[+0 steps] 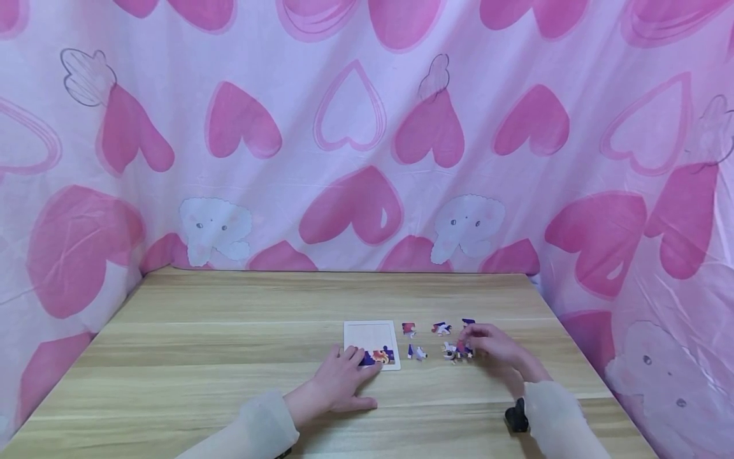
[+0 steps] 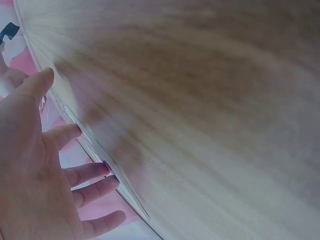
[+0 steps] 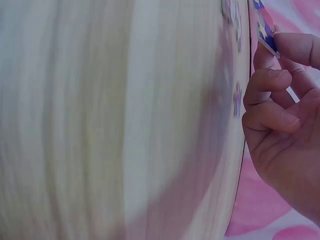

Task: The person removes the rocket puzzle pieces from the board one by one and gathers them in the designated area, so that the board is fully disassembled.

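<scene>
A white-framed puzzle tray [image 1: 369, 331] lies flat on the table, with joined purple and orange pieces [image 1: 380, 357] along its near edge. My left hand [image 1: 338, 384] rests its fingertips on the tray's near left part, fingers spread, covering some of it. In the left wrist view its fingers [image 2: 92, 194] look straight and hold nothing. Just right of the loose pieces, my right hand [image 1: 497, 344] pinches a purple puzzle piece [image 3: 269, 37] between thumb and finger. The held piece is raised off the table in the right wrist view. Its other fingers [image 3: 270, 85] are curled.
Several loose puzzle pieces lie right of the tray: a red one [image 1: 408, 329], a white and purple one [image 1: 441, 328], a pale one [image 1: 417, 352], and a dark one [image 1: 468, 321] at the back. A pink heart-patterned curtain [image 1: 355, 127] hangs behind the wooden table [image 1: 229, 338].
</scene>
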`<state>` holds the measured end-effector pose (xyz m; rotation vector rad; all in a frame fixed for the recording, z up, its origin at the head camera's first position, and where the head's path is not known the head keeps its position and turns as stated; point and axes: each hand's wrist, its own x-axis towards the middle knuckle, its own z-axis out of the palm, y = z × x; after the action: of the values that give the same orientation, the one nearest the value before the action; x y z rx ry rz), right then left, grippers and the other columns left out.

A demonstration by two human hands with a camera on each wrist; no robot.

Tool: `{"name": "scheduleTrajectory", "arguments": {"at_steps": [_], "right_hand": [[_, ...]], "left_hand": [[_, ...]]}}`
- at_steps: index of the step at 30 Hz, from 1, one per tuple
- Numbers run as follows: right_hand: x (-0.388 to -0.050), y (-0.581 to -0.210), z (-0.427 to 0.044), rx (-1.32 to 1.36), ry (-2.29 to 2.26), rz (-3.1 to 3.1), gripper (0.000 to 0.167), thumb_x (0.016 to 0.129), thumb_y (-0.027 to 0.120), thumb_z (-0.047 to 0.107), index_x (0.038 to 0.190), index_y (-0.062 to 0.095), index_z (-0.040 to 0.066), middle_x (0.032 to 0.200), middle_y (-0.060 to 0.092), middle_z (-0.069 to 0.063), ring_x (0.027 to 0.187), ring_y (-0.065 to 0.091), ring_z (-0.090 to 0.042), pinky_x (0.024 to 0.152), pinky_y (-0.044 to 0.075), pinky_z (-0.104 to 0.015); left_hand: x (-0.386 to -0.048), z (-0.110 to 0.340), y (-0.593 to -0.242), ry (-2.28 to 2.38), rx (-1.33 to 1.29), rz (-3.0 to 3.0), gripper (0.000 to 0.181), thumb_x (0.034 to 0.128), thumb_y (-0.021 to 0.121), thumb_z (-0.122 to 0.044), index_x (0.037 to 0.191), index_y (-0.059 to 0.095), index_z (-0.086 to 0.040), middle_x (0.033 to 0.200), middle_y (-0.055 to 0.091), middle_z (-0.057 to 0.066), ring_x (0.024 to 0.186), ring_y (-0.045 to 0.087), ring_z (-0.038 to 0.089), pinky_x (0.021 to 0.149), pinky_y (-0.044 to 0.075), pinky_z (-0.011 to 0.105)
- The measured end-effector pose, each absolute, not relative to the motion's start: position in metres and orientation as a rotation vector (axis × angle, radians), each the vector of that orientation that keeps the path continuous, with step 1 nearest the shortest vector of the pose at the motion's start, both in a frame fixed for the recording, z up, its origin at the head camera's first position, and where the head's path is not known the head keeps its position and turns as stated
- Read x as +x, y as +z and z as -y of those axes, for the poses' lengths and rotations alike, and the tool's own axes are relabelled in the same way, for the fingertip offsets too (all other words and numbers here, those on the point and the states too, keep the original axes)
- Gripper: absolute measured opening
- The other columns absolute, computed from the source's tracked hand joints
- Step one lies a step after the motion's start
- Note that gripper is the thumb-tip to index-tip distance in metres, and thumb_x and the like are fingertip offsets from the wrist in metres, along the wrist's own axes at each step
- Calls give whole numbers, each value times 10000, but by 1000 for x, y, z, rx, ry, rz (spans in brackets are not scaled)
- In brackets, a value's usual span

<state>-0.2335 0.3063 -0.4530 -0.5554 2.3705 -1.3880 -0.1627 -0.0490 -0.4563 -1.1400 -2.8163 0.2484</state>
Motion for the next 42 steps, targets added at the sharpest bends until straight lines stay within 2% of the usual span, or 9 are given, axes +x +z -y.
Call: {"name": "scheduleTrajectory", "arguments": {"at_steps": [17, 27, 38, 42], "right_hand": [[-238, -461, -327, -339, -1316, -2505, 169, 810, 512, 2, 940, 565, -92, 770, 543, -52, 545, 391, -114, 480, 339, -222], [-235, -461, -323, -227, -1240, -2636, 155, 788, 550, 1, 931, 571, -53, 804, 545, -61, 692, 444, -172, 588, 377, -275], [-238, -455, -295, -381, -1226, -2686, 149, 834, 546, 70, 955, 587, -7, 876, 570, -60, 776, 507, -187, 679, 422, -319], [-238, -453, -280, -469, -1219, -2673, 148, 847, 549, 84, 958, 586, -7, 833, 557, -69, 748, 492, -198, 634, 424, -294]], "left_hand": [[-163, 49, -459, 224, -1127, 2826, 686, 766, 336, -712, 1322, 407, -316, 1226, 473, 90, 1108, 417, 255, 878, 339, 500], [-163, 49, -460, 207, -1123, 2826, 676, 775, 346, -698, 1326, 401, -311, 1231, 468, 93, 1115, 411, 256, 891, 323, 501], [-163, 50, -461, 161, -1120, 2843, 692, 771, 351, -700, 1325, 408, -288, 1241, 463, 98, 1123, 406, 264, 895, 312, 513], [-163, 50, -461, 133, -1114, 2847, 732, 766, 348, -707, 1305, 428, -218, 1248, 461, 100, 1126, 406, 263, 898, 310, 514]]}}
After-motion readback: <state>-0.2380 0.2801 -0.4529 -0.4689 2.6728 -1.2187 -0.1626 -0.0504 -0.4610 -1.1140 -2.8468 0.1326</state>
